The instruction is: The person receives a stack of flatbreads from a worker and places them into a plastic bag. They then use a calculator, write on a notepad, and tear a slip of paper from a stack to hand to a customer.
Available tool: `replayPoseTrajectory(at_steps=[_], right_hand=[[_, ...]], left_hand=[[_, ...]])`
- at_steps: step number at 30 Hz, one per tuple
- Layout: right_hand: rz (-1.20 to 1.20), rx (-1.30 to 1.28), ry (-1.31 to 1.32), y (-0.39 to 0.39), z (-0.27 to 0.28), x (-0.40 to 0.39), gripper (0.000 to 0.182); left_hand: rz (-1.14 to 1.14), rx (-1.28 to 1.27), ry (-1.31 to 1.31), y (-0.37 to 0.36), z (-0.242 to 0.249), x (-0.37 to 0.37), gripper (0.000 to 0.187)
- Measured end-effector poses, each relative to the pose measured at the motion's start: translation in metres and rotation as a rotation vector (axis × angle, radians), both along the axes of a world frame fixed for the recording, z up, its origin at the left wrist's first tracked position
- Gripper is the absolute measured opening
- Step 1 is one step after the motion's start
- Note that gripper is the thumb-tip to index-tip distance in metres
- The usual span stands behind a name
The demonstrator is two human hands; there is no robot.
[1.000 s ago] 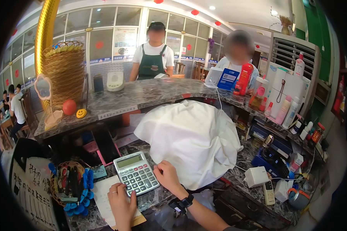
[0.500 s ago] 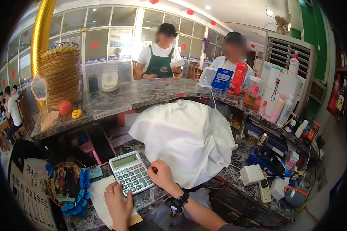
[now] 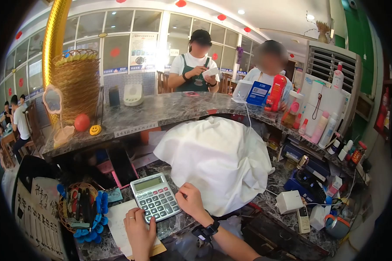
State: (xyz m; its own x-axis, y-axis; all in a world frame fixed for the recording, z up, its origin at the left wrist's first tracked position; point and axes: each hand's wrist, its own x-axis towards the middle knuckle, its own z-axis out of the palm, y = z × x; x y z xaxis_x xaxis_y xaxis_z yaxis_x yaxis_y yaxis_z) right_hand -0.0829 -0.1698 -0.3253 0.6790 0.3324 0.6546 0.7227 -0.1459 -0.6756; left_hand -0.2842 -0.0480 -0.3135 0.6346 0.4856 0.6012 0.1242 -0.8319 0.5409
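Note:
A silver calculator (image 3: 154, 196) with a dark display lies tilted on the lower counter. Against its lower left edge rests my left hand (image 3: 140, 232), fingers loosely spread and a ring on one of them, over a white paper sheet (image 3: 116, 222). By the calculator's right edge is my right hand (image 3: 191, 201), its fingers curled inward; whatever may be inside them is hidden. A black band with a small device (image 3: 204, 230) is on the right wrist. Just beyond that hand, a large white cloth (image 3: 215, 163) drapes over something bulky and hidden.
A basket with blue clips (image 3: 85, 209) sits left of the paper. Right of the cloth are a white box (image 3: 288, 202) and a remote (image 3: 303, 219). Bottles line the raised counter (image 3: 170, 104). Beyond it, a person in a green apron (image 3: 198, 71) holds a white pad near another person.
The view has shifted slightly, moving the scene right. The aproned person's free hand has risen to the white pad. My hands stay by the calculator, with little visible change.

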Motion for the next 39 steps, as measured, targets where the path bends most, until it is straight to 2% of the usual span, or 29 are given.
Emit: replayPoseTrajectory(at_steps=[9, 12, 14, 20, 23, 25, 26, 31, 39], right_hand=[[0.015, 0.003, -0.011, -0.001, 0.004, -0.005, 0.017], [0.044, 0.014, 0.011, -0.001, 0.006, -0.003, 0.018], [0.025, 0.013, -0.03, 0.001, 0.003, -0.001, 0.018], [0.003, 0.006, -0.063, -0.001, 0.002, -0.001, 0.018], [0.003, -0.008, -0.067, -0.002, 0.004, -0.002, 0.012], [-0.012, -0.013, 0.005, -0.001, 0.007, -0.004, 0.021], [-0.018, -0.017, 0.01, -0.001, 0.006, -0.004, 0.021], [-0.007, -0.005, -0.018, 0.001, 0.003, -0.001, 0.022], [-0.036, -0.001, 0.033, 0.0, 0.004, -0.001, 0.021]], left_hand=[[-0.011, 0.014, 0.002, -0.001, 0.004, -0.003, 0.036], [0.004, 0.158, -0.082, -0.003, 0.016, -0.005, 0.028], [-0.024, 0.051, 0.04, -0.002, 0.013, -0.006, 0.038], [-0.005, 0.068, 0.021, -0.004, 0.014, -0.006, 0.034], [-0.014, 0.061, 0.016, -0.004, 0.017, -0.008, 0.031], [-0.017, 0.072, 0.037, -0.002, 0.016, -0.007, 0.035], [-0.015, 0.084, 0.053, -0.001, 0.012, -0.006, 0.039], [-0.003, 0.011, -0.007, 0.0, -0.003, 0.001, 0.037], [0.001, 0.003, -0.006, -0.001, -0.001, -0.001, 0.037]])
